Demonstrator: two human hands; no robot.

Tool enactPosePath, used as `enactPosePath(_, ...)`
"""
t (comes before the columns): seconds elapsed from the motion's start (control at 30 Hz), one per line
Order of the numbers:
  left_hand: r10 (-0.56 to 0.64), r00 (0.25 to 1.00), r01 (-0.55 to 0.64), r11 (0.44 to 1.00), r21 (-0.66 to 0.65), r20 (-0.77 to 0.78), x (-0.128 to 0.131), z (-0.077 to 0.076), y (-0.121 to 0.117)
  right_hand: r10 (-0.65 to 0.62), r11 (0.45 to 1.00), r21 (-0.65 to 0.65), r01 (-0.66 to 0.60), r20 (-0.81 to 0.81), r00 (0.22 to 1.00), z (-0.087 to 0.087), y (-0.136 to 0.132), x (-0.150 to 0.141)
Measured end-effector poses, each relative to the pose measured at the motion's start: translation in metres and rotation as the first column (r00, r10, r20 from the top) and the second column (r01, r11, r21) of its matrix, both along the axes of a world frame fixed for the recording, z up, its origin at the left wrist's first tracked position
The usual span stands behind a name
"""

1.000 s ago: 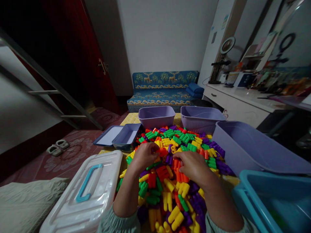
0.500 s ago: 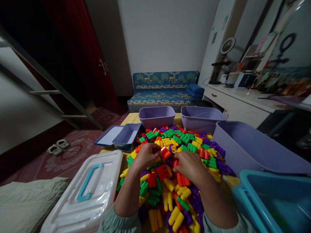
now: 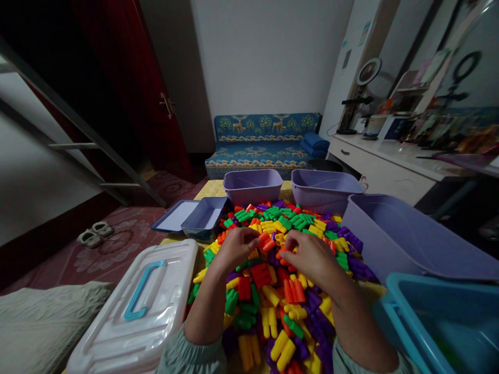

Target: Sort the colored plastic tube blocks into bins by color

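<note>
A heap of plastic tube-shaped blocks (image 3: pixel 273 291) in red, orange, yellow, green and purple covers the table in front of me. My left hand (image 3: pixel 234 249) is closed in a pinch on a red-orange block (image 3: pixel 265 242) just above the heap. My right hand (image 3: pixel 312 257) is closed on an orange block (image 3: pixel 281 253) a short way right of it. The two held blocks are near each other but apart.
Two purple bins (image 3: pixel 252 184) (image 3: pixel 325 188) stand at the back. A bigger purple bin (image 3: pixel 401 239) and a blue bin (image 3: pixel 440 322) are on the right. A white lidded box with a teal handle (image 3: pixel 136 306) and a small blue-grey tray (image 3: pixel 205 218) are on the left.
My left hand has lifted a red-orange block off the heap. My right hand has risen from the pile with an orange block and moved toward the left hand.
</note>
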State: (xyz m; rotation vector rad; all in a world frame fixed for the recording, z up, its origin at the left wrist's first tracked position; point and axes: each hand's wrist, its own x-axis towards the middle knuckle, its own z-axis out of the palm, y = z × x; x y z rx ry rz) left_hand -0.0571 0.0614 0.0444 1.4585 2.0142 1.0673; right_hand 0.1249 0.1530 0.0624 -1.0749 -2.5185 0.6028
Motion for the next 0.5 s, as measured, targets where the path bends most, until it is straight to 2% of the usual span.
enactPosePath(0.07,-0.018,0.999,0.018,1.000,0.014,0.031,0.000,0.000,0.000,-0.065,0.994,-0.099,0.042,-0.236,0.970,-0.001,0.002,-0.005)
enactPosePath(0.1,-0.031,0.998,0.029,0.999,0.022,0.057,0.000,-0.001,0.000,-0.085,0.987,-0.160,0.028,-0.361,0.929,-0.002,0.002,-0.008)
enactPosePath(0.2,-0.065,0.981,0.057,0.997,0.045,0.184,0.001,-0.001,0.000,-0.147,0.932,-0.350,-0.093,-0.601,0.785,-0.009,0.004,-0.016)
enactPosePath(0.33,-0.075,0.946,0.045,0.994,0.103,0.316,0.003,-0.004,0.002,-0.241,0.822,-0.537,-0.189,-0.629,0.739,-0.014,0.003,-0.021)
enactPosePath(0.5,-0.017,0.940,-0.044,0.985,0.169,0.340,0.006,-0.007,0.006,-0.272,0.790,-0.578,-0.205,-0.630,0.728,-0.012,0.001,-0.021)
